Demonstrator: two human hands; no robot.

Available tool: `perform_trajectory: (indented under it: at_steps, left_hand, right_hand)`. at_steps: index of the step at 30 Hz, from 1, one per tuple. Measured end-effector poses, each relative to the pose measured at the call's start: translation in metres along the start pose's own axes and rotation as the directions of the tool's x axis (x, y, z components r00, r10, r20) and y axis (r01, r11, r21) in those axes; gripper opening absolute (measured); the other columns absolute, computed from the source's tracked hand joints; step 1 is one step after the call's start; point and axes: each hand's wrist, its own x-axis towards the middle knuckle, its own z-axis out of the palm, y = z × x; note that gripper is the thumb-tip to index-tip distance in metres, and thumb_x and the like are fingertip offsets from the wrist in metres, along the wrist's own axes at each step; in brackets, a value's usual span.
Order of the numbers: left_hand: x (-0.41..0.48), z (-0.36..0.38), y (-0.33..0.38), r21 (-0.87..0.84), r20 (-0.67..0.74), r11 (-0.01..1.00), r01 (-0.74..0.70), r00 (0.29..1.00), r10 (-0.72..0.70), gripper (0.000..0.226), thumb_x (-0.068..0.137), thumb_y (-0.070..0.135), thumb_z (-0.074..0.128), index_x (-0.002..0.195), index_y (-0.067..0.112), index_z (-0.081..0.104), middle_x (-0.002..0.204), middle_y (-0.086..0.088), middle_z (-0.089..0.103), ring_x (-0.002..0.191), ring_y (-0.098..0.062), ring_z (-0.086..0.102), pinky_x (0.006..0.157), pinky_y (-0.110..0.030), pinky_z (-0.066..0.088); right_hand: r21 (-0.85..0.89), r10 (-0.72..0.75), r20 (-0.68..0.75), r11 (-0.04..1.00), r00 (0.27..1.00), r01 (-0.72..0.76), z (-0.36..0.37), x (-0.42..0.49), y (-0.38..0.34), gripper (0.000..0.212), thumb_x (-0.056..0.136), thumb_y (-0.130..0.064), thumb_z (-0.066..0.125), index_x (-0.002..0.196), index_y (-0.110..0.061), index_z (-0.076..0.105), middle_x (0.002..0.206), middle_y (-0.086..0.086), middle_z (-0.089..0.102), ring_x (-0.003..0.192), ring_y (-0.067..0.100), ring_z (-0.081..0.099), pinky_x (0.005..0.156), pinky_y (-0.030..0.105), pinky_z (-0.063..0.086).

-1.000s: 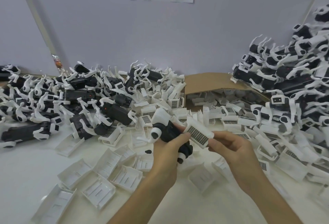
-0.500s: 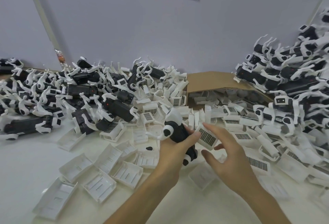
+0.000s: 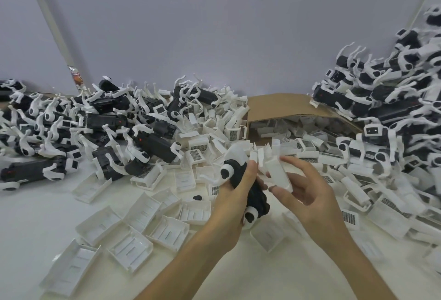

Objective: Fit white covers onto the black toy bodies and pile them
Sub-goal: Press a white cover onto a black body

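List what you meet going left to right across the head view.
Heap of black toy bodies → loose white covers → left hand → black toy body it grips → white cover → right hand pinching it → tall heap of toys.

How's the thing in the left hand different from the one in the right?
The toy body in the left hand is mostly black and longer; the cover in the right hand is all white and shorter. The toy body is wrapped by fingers, the cover pinched. Both are held in the air.
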Motion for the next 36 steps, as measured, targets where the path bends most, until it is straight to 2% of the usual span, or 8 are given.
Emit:
perform_trajectory:
  at_steps: [4,8,14,18,28,31,33,36]
  left_hand:
    - [0.000,0.000,-0.002,-0.006,0.017,1.000,0.030,0.999,-0.030,0.029,0.068,0.065,0.068,0.074,0.038,0.076,0.105,-0.004,0.077,0.105,-0.025,0.072,0.100,-0.046,0.054]
    - [-0.003,0.002,-0.005,-0.075,0.083,0.995,0.070,0.994,-0.064,0.071,0.059,0.068,0.070,0.119,0.031,0.065,0.113,0.003,0.076,0.107,-0.015,0.072,0.097,-0.043,0.057]
    - [-0.003,0.004,-0.002,-0.073,0.073,0.992,0.105,0.992,-0.100,0.093,0.056,0.075,0.065,0.130,0.019,0.063,0.120,-0.005,0.073,0.106,-0.016,0.072,0.090,-0.039,0.060]
    - [-0.001,0.002,-0.002,-0.094,0.075,0.990,0.109,0.992,-0.102,0.095,0.055,0.076,0.064,0.130,0.018,0.064,0.117,-0.005,0.074,0.103,-0.016,0.073,0.073,-0.028,0.060]
    - [0.002,-0.005,-0.007,-0.164,0.137,0.978,0.126,0.985,-0.104,0.071,0.069,0.071,0.062,0.114,0.018,0.076,0.110,-0.004,0.077,0.100,-0.015,0.074,0.072,-0.027,0.060]
    - [0.001,-0.005,-0.006,-0.172,0.151,0.976,0.134,0.983,-0.108,0.069,0.074,0.069,0.059,0.114,0.016,0.075,0.112,-0.006,0.076,0.103,-0.018,0.073,0.081,-0.034,0.062]
    - [0.000,-0.004,-0.006,-0.183,0.140,0.974,0.130,0.985,-0.105,0.069,0.076,0.068,0.059,0.117,0.015,0.072,0.114,-0.007,0.076,0.106,-0.020,0.073,0.086,-0.038,0.061]
    - [0.000,-0.004,-0.005,-0.205,0.136,0.971,0.122,0.986,-0.095,0.064,0.076,0.068,0.059,0.111,0.017,0.076,0.116,-0.008,0.075,0.107,-0.021,0.072,0.081,-0.035,0.062]
  right_hand:
    - [-0.076,-0.054,0.003,0.996,0.999,0.054,0.010,-0.004,0.000,0.041,0.086,-0.029,0.070,0.126,-0.036,0.061,0.122,-0.017,0.069,0.113,0.009,0.065,0.079,0.013,0.050]
    - [-0.147,-0.073,0.018,0.986,0.997,0.075,0.015,-0.006,0.003,0.039,0.088,-0.028,0.066,0.125,-0.037,0.058,0.122,-0.022,0.066,0.119,0.005,0.061,0.085,0.015,0.046]
    - [-0.213,-0.069,0.045,0.974,0.997,0.077,0.018,-0.009,0.006,0.042,0.085,-0.029,0.068,0.125,-0.040,0.059,0.118,-0.019,0.068,0.118,0.008,0.061,0.086,0.017,0.044]
    - [-0.222,-0.036,0.097,0.973,0.995,0.057,0.019,-0.010,0.008,0.050,0.084,-0.031,0.067,0.132,-0.039,0.057,0.124,-0.015,0.066,0.120,0.013,0.057,0.087,0.014,0.041]
    - [-0.255,-0.060,0.020,0.965,0.998,0.063,0.019,-0.012,0.008,0.055,0.078,-0.037,0.073,0.131,-0.044,0.059,0.111,-0.028,0.064,0.102,-0.001,0.058,0.085,0.006,0.040]
    - [-0.228,-0.074,0.036,0.970,0.997,0.080,0.018,-0.011,0.006,0.048,0.084,-0.048,0.066,0.131,-0.043,0.059,0.113,-0.028,0.067,0.102,0.006,0.059,0.085,0.008,0.042]
    - [-0.230,-0.101,0.013,0.968,0.995,0.101,0.019,-0.010,0.005,0.041,0.089,-0.044,0.066,0.129,-0.042,0.060,0.110,-0.028,0.069,0.098,0.009,0.061,0.083,0.009,0.043]
    - [-0.219,-0.125,-0.008,0.968,0.992,0.120,0.021,-0.010,0.005,0.039,0.088,-0.037,0.070,0.126,-0.040,0.063,0.112,-0.026,0.070,0.100,0.010,0.064,0.085,0.012,0.047]
